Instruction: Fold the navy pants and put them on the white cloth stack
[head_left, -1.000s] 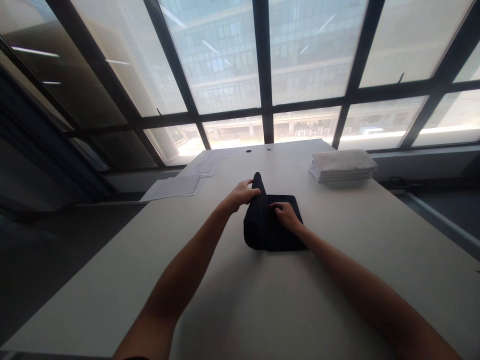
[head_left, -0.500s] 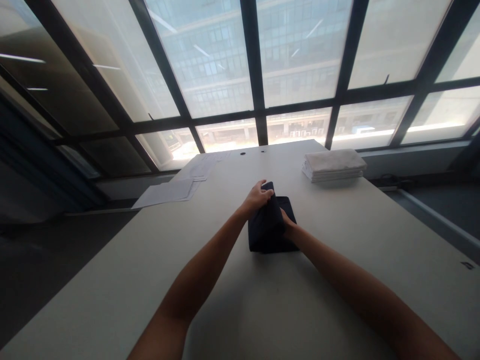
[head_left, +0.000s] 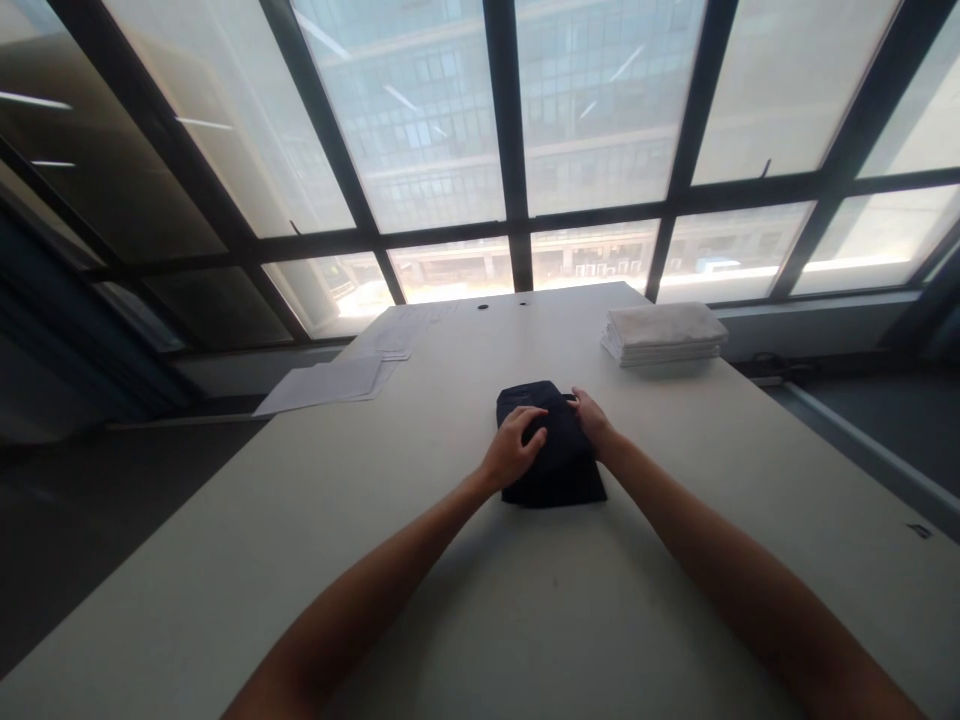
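Fingers of my left hand (head_left: 514, 447) lie spread and slightly curled on top of the dark folded cloth (head_left: 551, 450), pressing it flat — nothing is pinched between them that I can see. My right hand (head_left: 592, 420) rests against the cloth's right edge, fingers loosely bent along the fold; whether they actually grip the fabric or only touch it, I cannot tell from this angle. The cloth sits as a compact, roughly square packet lying flat on the pale table (head_left: 450, 600), about midway across it and well ahead of me, with both forearms reaching in from the near edge.

Farther back on the right, near the table's far corner, a stack of white folded cloths (head_left: 661, 333) lies neatly piled, well apart from the dark one. On the left side toward the far end, loose sheets of paper (head_left: 330, 380) are spread flat — some overlap, and one pile hangs close to the table's left edge. I see no box, tray or bin anywhere on the surface. Beyond the table stands a window wall (head_left: 510, 150) with dark frames.
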